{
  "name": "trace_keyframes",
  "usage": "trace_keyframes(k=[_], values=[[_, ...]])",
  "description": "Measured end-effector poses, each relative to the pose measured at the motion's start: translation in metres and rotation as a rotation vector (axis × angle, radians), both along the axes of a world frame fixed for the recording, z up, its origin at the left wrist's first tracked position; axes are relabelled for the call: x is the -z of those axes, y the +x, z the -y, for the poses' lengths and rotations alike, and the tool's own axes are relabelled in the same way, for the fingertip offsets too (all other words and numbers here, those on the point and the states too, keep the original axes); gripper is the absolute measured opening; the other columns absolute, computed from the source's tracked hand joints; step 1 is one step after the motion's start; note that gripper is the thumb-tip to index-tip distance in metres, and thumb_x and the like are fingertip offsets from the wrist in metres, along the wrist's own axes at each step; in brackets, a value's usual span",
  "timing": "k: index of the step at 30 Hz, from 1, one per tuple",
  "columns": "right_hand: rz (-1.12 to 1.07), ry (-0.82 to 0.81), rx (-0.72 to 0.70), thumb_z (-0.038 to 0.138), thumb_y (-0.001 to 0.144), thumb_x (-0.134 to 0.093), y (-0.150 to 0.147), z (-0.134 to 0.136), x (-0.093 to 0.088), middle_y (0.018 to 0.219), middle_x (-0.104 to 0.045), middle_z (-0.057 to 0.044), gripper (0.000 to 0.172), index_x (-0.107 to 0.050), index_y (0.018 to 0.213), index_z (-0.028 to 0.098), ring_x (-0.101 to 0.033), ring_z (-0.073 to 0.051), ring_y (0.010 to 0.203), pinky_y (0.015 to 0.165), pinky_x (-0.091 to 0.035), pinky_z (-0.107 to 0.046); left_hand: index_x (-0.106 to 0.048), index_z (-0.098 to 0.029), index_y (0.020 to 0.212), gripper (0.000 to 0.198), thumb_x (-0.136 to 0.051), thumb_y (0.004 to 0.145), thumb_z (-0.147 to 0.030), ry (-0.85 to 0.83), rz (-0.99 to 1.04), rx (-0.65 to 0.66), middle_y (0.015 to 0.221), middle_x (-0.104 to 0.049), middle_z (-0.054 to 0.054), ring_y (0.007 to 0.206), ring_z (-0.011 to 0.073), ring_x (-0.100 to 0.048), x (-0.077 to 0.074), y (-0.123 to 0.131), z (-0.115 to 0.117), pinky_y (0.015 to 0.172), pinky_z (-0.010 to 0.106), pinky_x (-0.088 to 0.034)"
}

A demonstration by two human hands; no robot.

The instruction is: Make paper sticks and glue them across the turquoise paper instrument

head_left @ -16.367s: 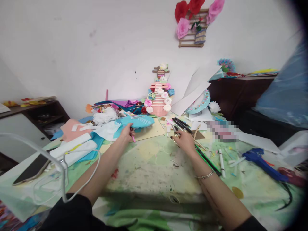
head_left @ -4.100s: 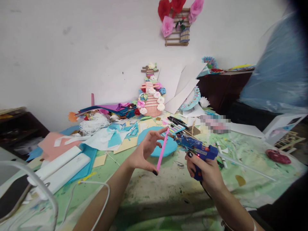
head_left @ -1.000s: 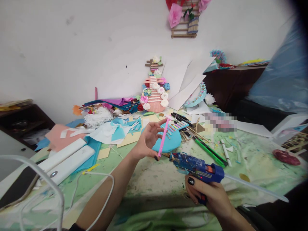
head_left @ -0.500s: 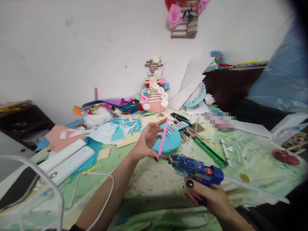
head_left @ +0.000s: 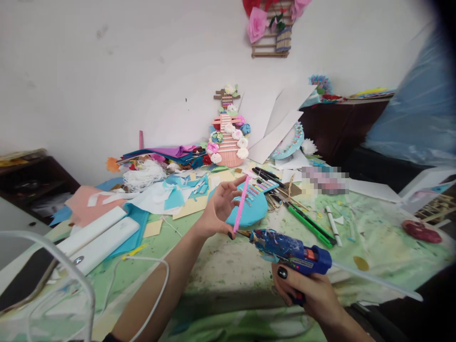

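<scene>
The left hand (head_left: 219,209) is raised above the middle of the counter (head_left: 221,266). It is half open, with fingers loosely spread. It holds a pink stick (head_left: 241,205) by its ends, the thumb under the lower end and the index fingertip on the upper end. The stick stands nearly upright, with its top leaning a little to the right.

The right hand (head_left: 309,294) is closed round the grip of a blue glue gun (head_left: 292,251) near the front edge of the counter, one dark-nailed finger lying across the trigger. The gun points left, and its nozzle is right at the stick's lower end by the left thumb; whether it touches cannot be told. A clear glue rod (head_left: 377,281) sticks out of the gun's back toward the right edge.

Just behind the stick, a blue foam piece (head_left: 251,213) with coloured strips lies flat on the counter. A green cutter (head_left: 308,223) and a white pen (head_left: 333,225) lie to its right.
</scene>
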State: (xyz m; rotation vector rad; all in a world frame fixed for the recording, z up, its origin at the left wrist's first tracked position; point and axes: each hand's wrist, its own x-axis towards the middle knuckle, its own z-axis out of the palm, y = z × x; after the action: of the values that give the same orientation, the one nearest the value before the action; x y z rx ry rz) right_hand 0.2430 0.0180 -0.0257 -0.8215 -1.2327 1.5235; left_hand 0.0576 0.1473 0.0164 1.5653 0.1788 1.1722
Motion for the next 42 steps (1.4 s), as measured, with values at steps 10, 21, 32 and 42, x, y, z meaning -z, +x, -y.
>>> trace_keyframes(k=[10,21,32,42], values=[[-0.218,0.071,0.019,0.044,0.077,-0.058,-0.013,-0.015,0.005,0.037,-0.029,0.007,0.045,-0.038,0.046,0.019,-0.034,-0.007,0.032,0.036,-0.022,-0.023,-0.044,-0.025,0.100,0.089,-0.086,0.026,-0.052,-0.153,0.030,0.067,0.145,-0.027,0.012,0.101,0.0228,-0.051,0.005,0.009,0.007,0.077,0.034,-0.044],[-0.336,0.081,-0.043,0.042,0.079,-0.055,-0.020,-0.019,0.014,0.038,-0.027,0.007,0.043,-0.038,0.047,0.019,-0.033,-0.006,0.032,0.036,-0.021,-0.022,-0.045,-0.025,0.101,0.094,-0.086,0.022,-0.053,-0.196,0.048,0.074,0.147,-0.024,0.011,0.105,0.0249,-0.048,0.008,0.013,0.011,0.075,0.034,-0.044],[-0.424,0.069,0.093,0.037,0.079,-0.057,-0.017,-0.031,0.002,0.038,-0.028,0.009,0.034,-0.041,0.055,0.019,-0.030,-0.006,0.031,0.035,-0.018,-0.021,-0.046,-0.026,0.105,0.095,-0.087,0.023,-0.050,-0.184,0.056,0.153,0.147,-0.025,0.012,0.110,0.0270,-0.048,0.011,0.015,0.016,0.085,0.039,-0.042],[-0.293,0.086,-0.007,0.038,0.081,-0.054,-0.013,-0.012,0.013,0.039,-0.028,0.006,0.043,-0.038,0.046,0.019,-0.035,-0.007,0.034,0.038,-0.022,-0.023,-0.046,-0.025,0.102,0.090,-0.090,0.025,-0.039,-0.156,0.073,0.159,0.146,-0.027,0.012,0.110,0.0260,-0.047,0.006,0.014,0.016,0.080,0.034,-0.042]])
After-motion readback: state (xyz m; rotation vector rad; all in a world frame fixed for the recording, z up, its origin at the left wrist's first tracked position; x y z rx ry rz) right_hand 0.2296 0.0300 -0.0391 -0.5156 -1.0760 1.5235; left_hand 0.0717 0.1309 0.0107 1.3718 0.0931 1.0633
